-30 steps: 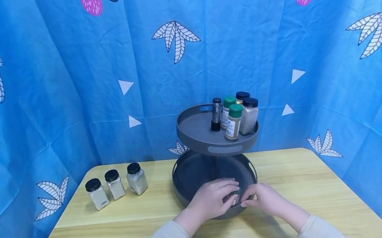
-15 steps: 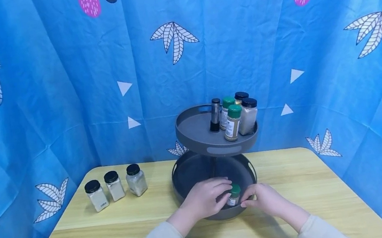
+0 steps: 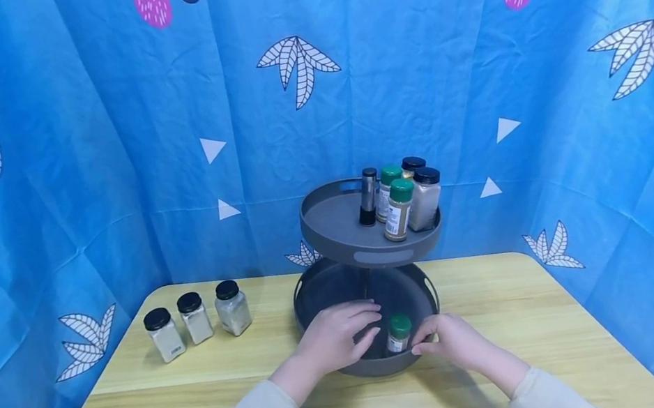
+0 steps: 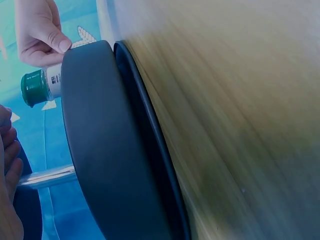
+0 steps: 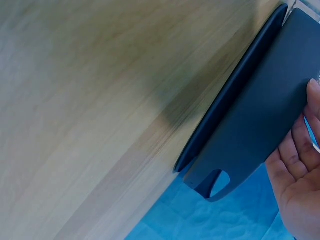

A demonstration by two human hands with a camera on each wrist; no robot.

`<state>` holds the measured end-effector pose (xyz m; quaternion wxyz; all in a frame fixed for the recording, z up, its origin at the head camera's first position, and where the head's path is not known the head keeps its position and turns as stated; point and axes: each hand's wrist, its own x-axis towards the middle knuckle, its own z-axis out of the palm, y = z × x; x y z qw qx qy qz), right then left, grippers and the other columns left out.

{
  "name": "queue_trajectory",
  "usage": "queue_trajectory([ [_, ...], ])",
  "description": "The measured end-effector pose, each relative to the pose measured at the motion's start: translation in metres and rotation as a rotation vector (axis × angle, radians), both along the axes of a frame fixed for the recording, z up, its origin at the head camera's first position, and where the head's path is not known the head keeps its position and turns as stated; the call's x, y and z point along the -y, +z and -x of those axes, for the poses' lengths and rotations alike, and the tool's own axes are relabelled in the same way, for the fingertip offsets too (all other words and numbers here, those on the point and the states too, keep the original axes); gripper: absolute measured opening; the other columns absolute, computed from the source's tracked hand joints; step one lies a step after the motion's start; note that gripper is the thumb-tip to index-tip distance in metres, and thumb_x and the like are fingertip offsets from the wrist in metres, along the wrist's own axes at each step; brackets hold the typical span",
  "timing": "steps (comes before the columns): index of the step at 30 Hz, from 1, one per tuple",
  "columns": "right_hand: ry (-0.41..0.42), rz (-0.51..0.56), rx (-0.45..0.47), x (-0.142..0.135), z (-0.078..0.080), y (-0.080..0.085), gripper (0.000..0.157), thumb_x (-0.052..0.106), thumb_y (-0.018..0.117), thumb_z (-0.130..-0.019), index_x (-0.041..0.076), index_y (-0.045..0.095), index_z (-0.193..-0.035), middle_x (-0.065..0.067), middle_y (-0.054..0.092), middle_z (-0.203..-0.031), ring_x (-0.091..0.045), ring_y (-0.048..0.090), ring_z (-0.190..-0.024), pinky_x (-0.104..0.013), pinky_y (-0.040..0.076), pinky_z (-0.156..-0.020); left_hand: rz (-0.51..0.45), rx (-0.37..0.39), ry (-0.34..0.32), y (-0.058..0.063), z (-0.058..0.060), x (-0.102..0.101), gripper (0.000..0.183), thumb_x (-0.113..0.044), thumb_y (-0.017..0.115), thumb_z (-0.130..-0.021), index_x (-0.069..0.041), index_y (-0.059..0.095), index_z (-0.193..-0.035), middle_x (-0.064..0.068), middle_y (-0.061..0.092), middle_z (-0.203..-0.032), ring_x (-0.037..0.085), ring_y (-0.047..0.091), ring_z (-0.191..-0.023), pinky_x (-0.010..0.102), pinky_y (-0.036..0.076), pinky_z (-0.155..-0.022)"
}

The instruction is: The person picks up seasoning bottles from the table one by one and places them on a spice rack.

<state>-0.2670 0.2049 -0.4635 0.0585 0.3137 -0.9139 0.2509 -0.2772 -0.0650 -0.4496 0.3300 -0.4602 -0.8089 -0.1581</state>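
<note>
A green-capped spice jar [image 3: 399,334] stands upright inside the lower tray [image 3: 383,366] of a dark grey two-tier rack, by the front rim. My left hand [image 3: 335,335] hovers over this tray, left of the jar, fingers relaxed and holding nothing. A gap shows between its fingertips and the jar. With thumb and fingers my right hand [image 3: 452,340] pinches the tray's rim just right of the jar. In the left wrist view, the right thumb lies on the rim next to the green cap [image 4: 35,89].
On the upper tray [image 3: 330,224] stand two green-capped jars [image 3: 397,214], two black-capped jars [image 3: 425,203] and a slim grey-and-black cylinder [image 3: 368,198]. Three black-capped jars [image 3: 197,322] stand at the left of the wooden table [image 3: 204,399]. A blue patterned curtain [image 3: 318,142] surrounds the table.
My left hand has let go of the green-capped jar and moved left, so the jar is now in plain view. My right hand stays at the rim.
</note>
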Motion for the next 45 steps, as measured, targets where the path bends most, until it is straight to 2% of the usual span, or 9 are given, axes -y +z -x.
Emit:
queue_trajectory([
  [12,-0.022,-0.003,0.030,0.002,-0.001,0.002,0.005,0.023,0.081,-0.084,0.021,0.078,-0.081,0.014,0.071,-0.083,-0.010,0.067,-0.084,-0.035,0.056,-0.079,-0.022,-0.070,0.031,0.003,0.002,0.020,0.025,-0.026,0.076,-0.088,-0.017,0.075,-0.111,-0.002,0.072,-0.118,0.013,0.066,-0.112,0.032,0.053,-0.096],
  [19,-0.036,-0.007,0.029,0.002,-0.002,0.003,0.004,0.021,0.081,-0.083,0.021,0.078,-0.081,0.013,0.071,-0.083,-0.010,0.067,-0.084,-0.035,0.056,-0.079,-0.043,-0.071,0.048,0.006,0.004,0.031,0.025,-0.023,0.077,-0.086,-0.016,0.076,-0.110,-0.001,0.072,-0.117,0.016,0.066,-0.113,0.037,0.054,-0.096],
  [26,-0.034,-0.004,0.034,0.002,-0.004,0.004,0.005,0.022,0.081,-0.084,0.020,0.078,-0.081,0.014,0.070,-0.083,-0.010,0.067,-0.084,-0.035,0.056,-0.079,-0.065,-0.082,0.049,0.006,0.010,0.044,0.026,-0.023,0.076,-0.087,-0.014,0.075,-0.111,0.001,0.072,-0.116,0.017,0.066,-0.112,0.035,0.053,-0.098],
  [36,-0.033,-0.004,0.034,0.001,-0.003,0.005,0.005,0.023,0.081,-0.084,0.021,0.078,-0.081,0.016,0.070,-0.083,-0.010,0.067,-0.083,-0.035,0.056,-0.078,-0.107,-0.059,0.105,0.012,0.011,0.063,0.027,-0.022,0.076,-0.087,-0.013,0.074,-0.113,0.002,0.072,-0.116,0.020,0.066,-0.113,0.036,0.053,-0.098],
  [45,-0.034,-0.010,0.038,0.001,-0.002,0.004,0.004,0.024,0.081,-0.084,0.022,0.078,-0.081,0.015,0.070,-0.084,-0.010,0.067,-0.084,-0.035,0.056,-0.079,-0.138,-0.071,0.154,0.011,0.014,0.083,0.028,-0.022,0.075,-0.087,-0.011,0.075,-0.112,0.004,0.072,-0.116,0.024,0.067,-0.112,0.041,0.054,-0.096],
])
